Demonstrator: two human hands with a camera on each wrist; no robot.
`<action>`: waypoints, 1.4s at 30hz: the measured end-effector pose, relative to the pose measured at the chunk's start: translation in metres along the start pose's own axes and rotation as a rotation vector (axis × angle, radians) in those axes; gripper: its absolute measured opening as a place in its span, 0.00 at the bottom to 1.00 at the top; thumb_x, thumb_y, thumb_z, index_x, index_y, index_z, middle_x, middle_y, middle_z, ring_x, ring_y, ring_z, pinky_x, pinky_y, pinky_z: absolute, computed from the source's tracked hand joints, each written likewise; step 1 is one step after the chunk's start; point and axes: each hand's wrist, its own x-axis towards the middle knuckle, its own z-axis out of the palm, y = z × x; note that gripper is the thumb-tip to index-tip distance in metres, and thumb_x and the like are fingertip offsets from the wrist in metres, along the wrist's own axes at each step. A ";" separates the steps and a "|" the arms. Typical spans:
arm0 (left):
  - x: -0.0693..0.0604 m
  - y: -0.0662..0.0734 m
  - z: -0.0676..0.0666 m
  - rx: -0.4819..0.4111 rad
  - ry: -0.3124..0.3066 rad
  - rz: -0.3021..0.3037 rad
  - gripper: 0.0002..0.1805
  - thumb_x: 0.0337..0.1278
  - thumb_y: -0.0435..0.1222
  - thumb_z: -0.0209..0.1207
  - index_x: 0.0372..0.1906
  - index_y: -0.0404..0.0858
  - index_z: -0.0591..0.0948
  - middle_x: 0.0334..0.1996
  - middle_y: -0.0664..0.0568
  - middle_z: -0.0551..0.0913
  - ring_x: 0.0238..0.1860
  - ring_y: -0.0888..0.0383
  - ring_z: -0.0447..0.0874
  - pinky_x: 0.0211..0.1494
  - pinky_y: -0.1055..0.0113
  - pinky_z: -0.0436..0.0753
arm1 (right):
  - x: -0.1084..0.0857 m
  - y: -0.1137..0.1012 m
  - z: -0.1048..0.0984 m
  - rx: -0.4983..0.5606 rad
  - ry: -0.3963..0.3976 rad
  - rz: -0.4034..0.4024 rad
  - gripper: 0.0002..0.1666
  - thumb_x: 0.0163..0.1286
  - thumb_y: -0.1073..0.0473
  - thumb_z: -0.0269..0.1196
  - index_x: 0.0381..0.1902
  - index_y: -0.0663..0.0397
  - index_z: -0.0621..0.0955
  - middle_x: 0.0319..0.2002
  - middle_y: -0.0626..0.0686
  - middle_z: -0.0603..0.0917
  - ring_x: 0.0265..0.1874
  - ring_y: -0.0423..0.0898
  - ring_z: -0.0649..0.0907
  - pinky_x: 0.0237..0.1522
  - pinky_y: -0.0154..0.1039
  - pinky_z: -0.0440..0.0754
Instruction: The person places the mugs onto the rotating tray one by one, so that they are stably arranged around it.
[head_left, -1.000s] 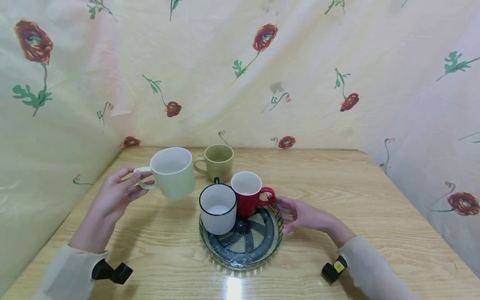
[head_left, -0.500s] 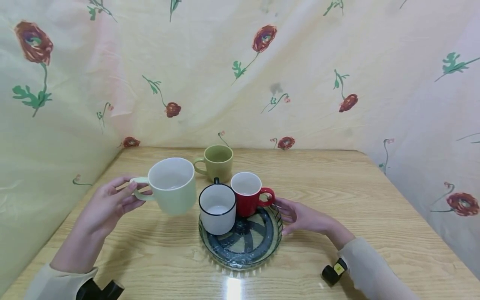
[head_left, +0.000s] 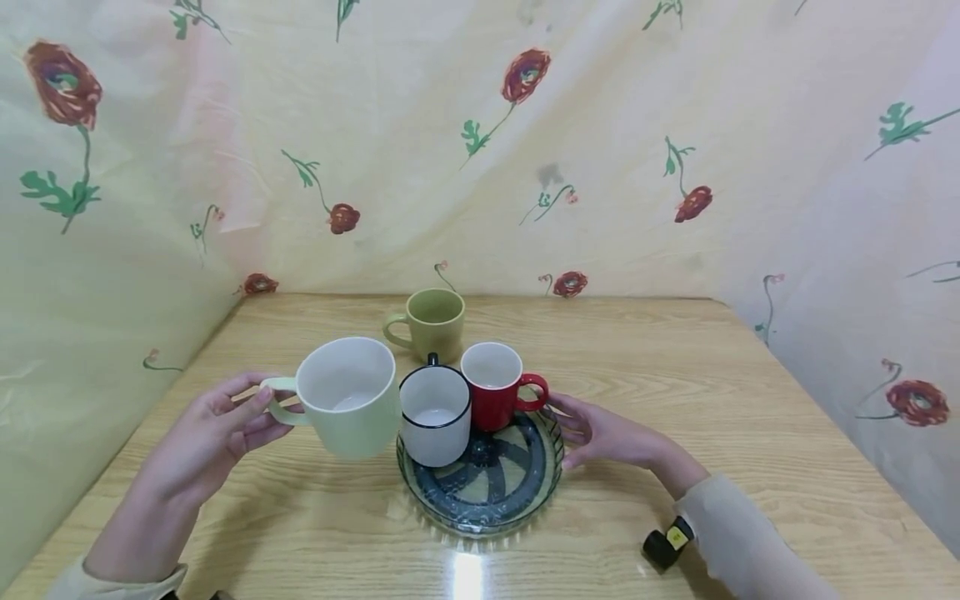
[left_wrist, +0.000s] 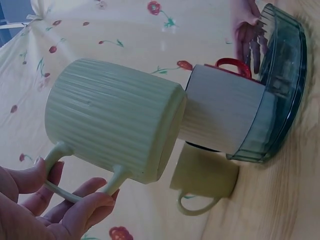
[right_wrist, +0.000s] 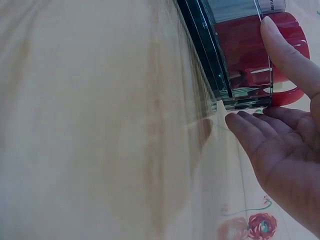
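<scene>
My left hand (head_left: 217,433) grips the handle of a pale green ribbed mug (left_wrist: 112,117), raised above the table just left of the glass dish. The round clear glass dish (head_left: 480,521) stands on the table. Inside it are a white mug (head_left: 437,429) with a black rim and, behind that to the right, a red mug (head_left: 491,408) with a white inside. My right hand (head_left: 611,433) is at the dish's right side, fingers spread and relaxed, with the thumb (right_wrist: 282,47) against the glass wall. The pale green mug hides part of the white mug's left edge in the head view.
An olive green mug (head_left: 437,325) stands on the wooden table (head_left: 675,358) behind the dish, handle to the left. A flowered cloth (head_left: 600,125) hangs behind the table and along both sides.
My left hand has drawn the pale green mug lower and nearer, slightly rightward toward the dish. My right hand has stayed by the dish, and the mugs there have not moved.
</scene>
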 end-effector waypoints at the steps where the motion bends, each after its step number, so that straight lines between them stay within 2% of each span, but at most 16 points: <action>1: -0.001 0.000 0.001 0.002 -0.005 -0.004 0.20 0.74 0.25 0.38 0.51 0.41 0.80 0.47 0.54 0.86 0.47 0.58 0.88 0.53 0.68 0.85 | 0.000 0.000 0.001 -0.005 0.002 0.003 0.63 0.58 0.62 0.71 0.75 0.68 0.40 0.76 0.70 0.41 0.73 0.70 0.51 0.69 0.54 0.63; 5: -0.006 -0.002 0.008 0.063 -0.005 -0.042 0.20 0.74 0.26 0.39 0.52 0.43 0.80 0.46 0.56 0.86 0.47 0.60 0.87 0.53 0.68 0.85 | -0.001 -0.002 0.003 -0.033 0.010 0.022 0.64 0.58 0.60 0.71 0.76 0.67 0.39 0.76 0.70 0.41 0.72 0.71 0.53 0.68 0.59 0.62; 10: -0.005 -0.008 0.016 0.121 -0.009 -0.079 0.19 0.74 0.27 0.40 0.51 0.46 0.81 0.45 0.58 0.86 0.48 0.62 0.87 0.52 0.69 0.85 | -0.001 -0.002 0.004 -0.044 0.008 0.033 0.66 0.58 0.59 0.71 0.76 0.64 0.38 0.76 0.69 0.40 0.72 0.71 0.52 0.69 0.62 0.61; 19: -0.004 -0.014 0.021 0.108 -0.023 -0.087 0.19 0.74 0.27 0.41 0.50 0.46 0.81 0.45 0.58 0.86 0.48 0.62 0.87 0.51 0.69 0.85 | -0.002 -0.002 0.004 -0.045 0.007 0.020 0.66 0.57 0.60 0.72 0.76 0.66 0.38 0.76 0.70 0.40 0.72 0.73 0.51 0.69 0.63 0.59; 25: -0.003 -0.016 0.025 0.127 -0.001 -0.116 0.17 0.74 0.29 0.43 0.50 0.48 0.81 0.45 0.59 0.86 0.48 0.63 0.86 0.50 0.70 0.85 | -0.002 -0.002 0.004 -0.047 0.001 0.009 0.66 0.57 0.60 0.72 0.75 0.68 0.38 0.76 0.71 0.41 0.72 0.73 0.51 0.69 0.63 0.58; 37: 0.006 -0.018 0.032 0.163 0.025 -0.123 0.17 0.73 0.29 0.45 0.46 0.50 0.82 0.44 0.60 0.86 0.47 0.64 0.87 0.50 0.71 0.85 | -0.004 -0.002 0.004 -0.012 -0.017 -0.040 0.64 0.57 0.62 0.72 0.75 0.70 0.40 0.75 0.73 0.45 0.72 0.74 0.50 0.70 0.64 0.54; 42: 0.009 -0.019 0.036 0.161 0.028 -0.134 0.15 0.72 0.30 0.46 0.45 0.50 0.82 0.44 0.61 0.86 0.47 0.64 0.87 0.50 0.71 0.85 | -0.005 -0.003 0.004 -0.032 -0.015 -0.021 0.63 0.57 0.61 0.72 0.75 0.68 0.42 0.75 0.72 0.48 0.72 0.74 0.52 0.70 0.63 0.56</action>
